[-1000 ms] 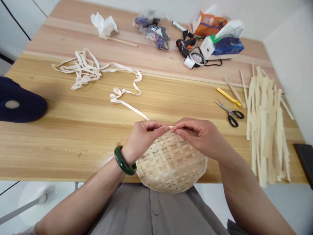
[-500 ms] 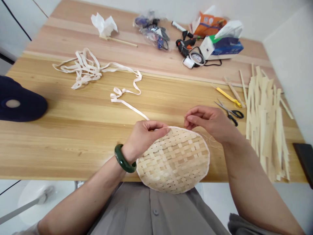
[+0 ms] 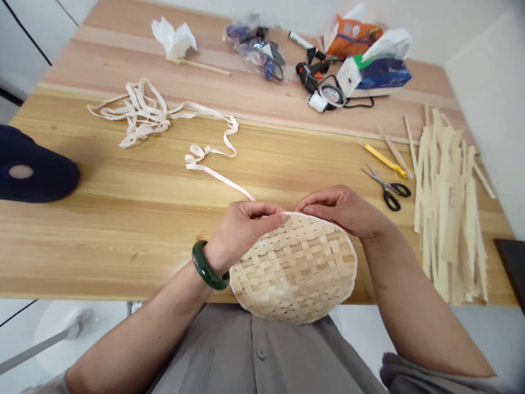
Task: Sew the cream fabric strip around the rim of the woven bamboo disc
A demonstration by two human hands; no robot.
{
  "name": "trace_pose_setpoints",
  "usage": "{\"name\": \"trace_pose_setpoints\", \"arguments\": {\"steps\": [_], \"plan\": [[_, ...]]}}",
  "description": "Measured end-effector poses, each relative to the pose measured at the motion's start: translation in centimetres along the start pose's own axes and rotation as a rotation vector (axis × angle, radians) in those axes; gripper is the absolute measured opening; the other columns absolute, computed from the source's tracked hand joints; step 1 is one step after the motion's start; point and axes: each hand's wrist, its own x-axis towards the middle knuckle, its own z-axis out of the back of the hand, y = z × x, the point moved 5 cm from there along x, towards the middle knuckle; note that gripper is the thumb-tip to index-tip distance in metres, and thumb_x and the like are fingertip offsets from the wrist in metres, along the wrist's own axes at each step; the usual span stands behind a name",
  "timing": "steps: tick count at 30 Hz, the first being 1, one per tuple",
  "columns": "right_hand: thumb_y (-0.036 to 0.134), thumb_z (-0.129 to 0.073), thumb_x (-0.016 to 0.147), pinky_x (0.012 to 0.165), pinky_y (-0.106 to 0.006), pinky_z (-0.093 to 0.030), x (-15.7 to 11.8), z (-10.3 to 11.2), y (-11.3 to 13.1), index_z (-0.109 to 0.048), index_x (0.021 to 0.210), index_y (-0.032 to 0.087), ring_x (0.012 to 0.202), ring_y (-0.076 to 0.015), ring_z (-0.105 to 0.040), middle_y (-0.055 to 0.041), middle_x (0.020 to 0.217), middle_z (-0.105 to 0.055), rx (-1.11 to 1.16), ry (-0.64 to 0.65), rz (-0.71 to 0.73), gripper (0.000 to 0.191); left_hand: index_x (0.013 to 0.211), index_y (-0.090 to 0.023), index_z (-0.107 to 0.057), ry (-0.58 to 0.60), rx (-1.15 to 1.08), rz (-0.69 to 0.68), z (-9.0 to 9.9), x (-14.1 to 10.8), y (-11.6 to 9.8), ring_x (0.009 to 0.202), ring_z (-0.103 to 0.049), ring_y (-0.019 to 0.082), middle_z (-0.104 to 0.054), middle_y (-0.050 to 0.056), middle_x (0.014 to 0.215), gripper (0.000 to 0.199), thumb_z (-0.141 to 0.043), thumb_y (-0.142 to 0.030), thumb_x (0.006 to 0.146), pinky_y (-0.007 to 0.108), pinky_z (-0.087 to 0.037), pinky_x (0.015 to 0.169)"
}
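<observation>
The person is working at the rim of a woven bamboo disc (image 3: 293, 268), which is lying at the near edge of the wooden surface (image 3: 123, 241). A cream binding strip (image 3: 217, 178) is running from a loose tangle (image 3: 139, 112) to the disc's far rim, and a pale edging (image 3: 356, 268) is showing around its right and lower sides. The left hand (image 3: 241, 232) is clamping its grip on the rim where the strip arrives. The right hand (image 3: 340, 210) is lying along the rim, its fingers together, though whether it is pinching cannot be told. Much of the strip is remaining unused.
</observation>
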Motion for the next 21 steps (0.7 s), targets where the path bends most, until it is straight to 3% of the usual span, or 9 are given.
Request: {"name": "trace_pose_setpoints", "arguments": {"steps": [12,21], "plan": [[0.041,-0.075,0.074,0.058,-0.023,-0.045,-0.2,-0.3,0.1,-0.077,0.083,0.018,0.065,-0.0118,-0.06,-0.0014,0.076,-0.071,-0.036,-0.019,-0.026,0.025,0.076,-0.015,-0.077,0.004,0.032,0.016,0.0,-0.1,0.0,0.058,-0.059,0.009,-0.071,0.001,0.069,0.022,-0.081,-0.035,0.07,0.02,-0.045,0.054],[0.041,-0.073,0.078,0.052,-0.021,-0.041,-0.2,-1.4,-0.9,-0.073,0.083,0.017,0.06,-0.0097,-0.055,0.0001,0.071,-0.066,0.065,-0.024,-0.071,0.024,0.077,-0.015,-0.078,0.036,0.018,0.02,-0.2,0.1,0.1,0.056,-0.06,0.011,-0.072,0.002,0.069,0.02,-0.081,-0.033,0.069,0.021,-0.044,0.054]]}}
